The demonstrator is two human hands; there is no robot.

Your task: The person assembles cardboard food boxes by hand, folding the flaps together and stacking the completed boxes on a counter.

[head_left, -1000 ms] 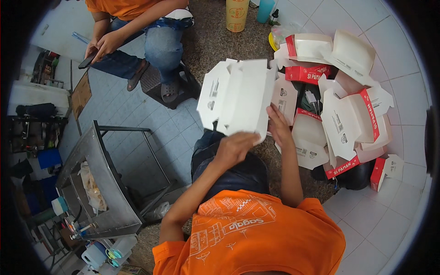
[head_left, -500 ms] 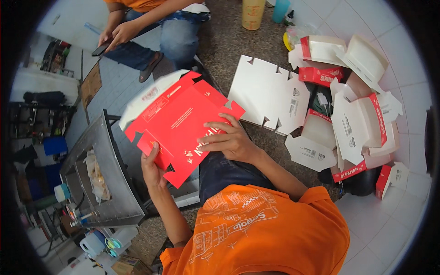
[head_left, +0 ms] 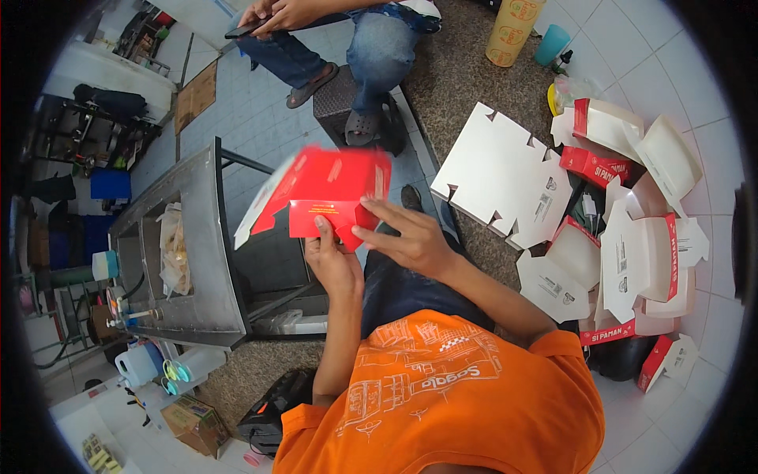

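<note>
A red and white cardboard food box [head_left: 330, 188], partly folded, is held up above my lap, slightly blurred. My left hand [head_left: 335, 265] grips its near edge, thumb upright on the red panel and the other fingers mostly behind it. With its fingertips at the near right corner, my right hand [head_left: 410, 239] holds a folded side flap. The white flap of the box slants down on the left. To the right, a stack of flat white box blanks [head_left: 499, 170] lies on the stone ledge [head_left: 446, 75].
Several folded boxes [head_left: 643, 245] are piled against the tiled wall on the right. A yellow cup [head_left: 513, 33] and a blue cup [head_left: 551, 46] stand at the far end. On the left is a metal stand [head_left: 209, 276]. Opposite sits another person holding a phone [head_left: 245, 30].
The box was a nearly flat red sheet; its panels are now bent up along the creases. My right hand has moved from the sheet's face to its near right corner.
</note>
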